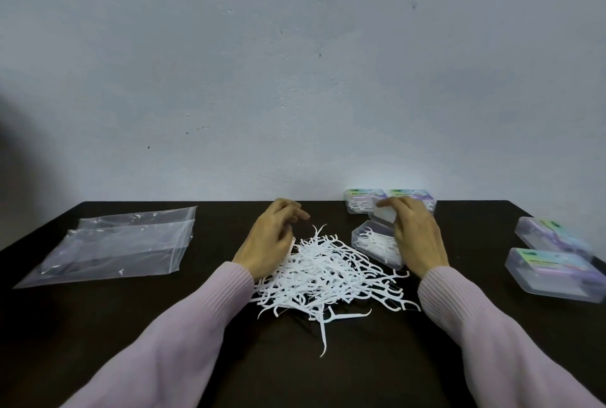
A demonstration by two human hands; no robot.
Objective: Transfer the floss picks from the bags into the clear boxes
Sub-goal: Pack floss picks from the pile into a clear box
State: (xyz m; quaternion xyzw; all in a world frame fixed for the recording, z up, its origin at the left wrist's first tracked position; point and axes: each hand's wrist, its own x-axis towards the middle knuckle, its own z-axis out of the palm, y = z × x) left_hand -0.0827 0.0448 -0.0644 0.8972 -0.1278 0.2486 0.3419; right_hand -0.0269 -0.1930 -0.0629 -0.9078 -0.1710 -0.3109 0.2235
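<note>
The heap of thin white plastic floss picks (pixel 328 273) lies mid-table: light, springy, tangle-prone, best pinched by handles. Left hand (pixel 269 240) hovers loosely curled, empty; right hand (pixel 414 237) grips the open clear plastic box's (pixel 377 245) lid.

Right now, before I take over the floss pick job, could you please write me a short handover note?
Left hand: loosely curled, holding nothing, resting at the far-left edge of the loose pile of white floss picks.
Right hand: gripping the raised lid of the open clear plastic box, which is partly filled with picks.
Done: two empty clear plastic bags lie flat at left; two closed boxes holding picks stand at the back by the wall.
Left: close or top up the open box, box the remaining pile; two closed clear boxes at right, contents unclear.
</note>
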